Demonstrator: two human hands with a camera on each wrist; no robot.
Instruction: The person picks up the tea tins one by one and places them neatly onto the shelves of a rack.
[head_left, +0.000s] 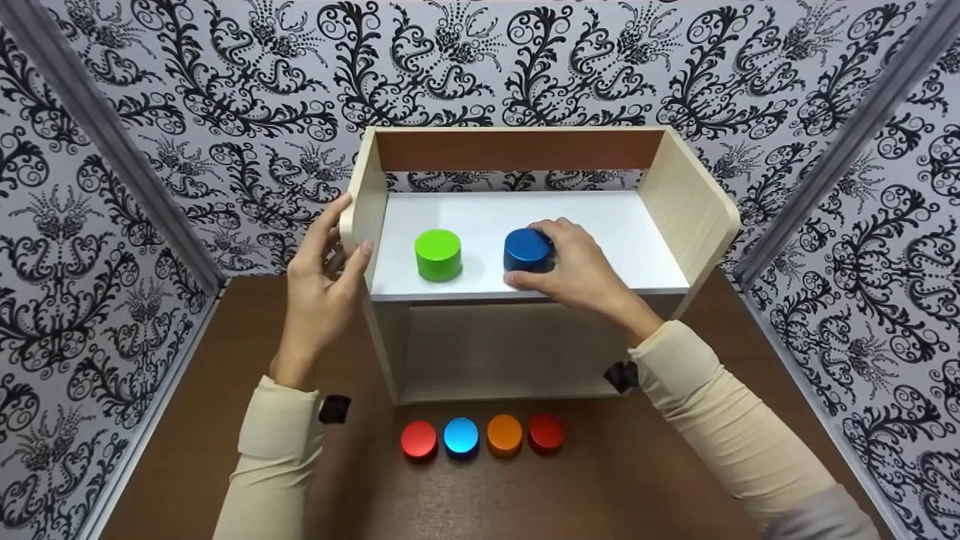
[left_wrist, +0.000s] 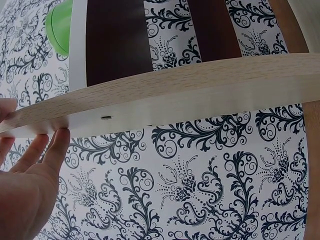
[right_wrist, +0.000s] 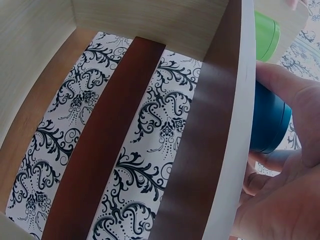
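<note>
My right hand holds a shiny dark blue cylinder at the front of the white upper shelf, thumb on its near side and fingers round the far side. In the right wrist view the blue cylinder sits between thumb and fingers. A bright green cylinder stands to its left on the same shelf. My left hand grips the left side panel of the wooden shelf unit, thumb on the inner face. The left wrist view shows fingertips pressed against the panel's outer face.
Several short cylinders stand in a row on the brown table before the unit: a red one, a light blue one, an orange one and a darker red one. Patterned walls enclose the back and sides.
</note>
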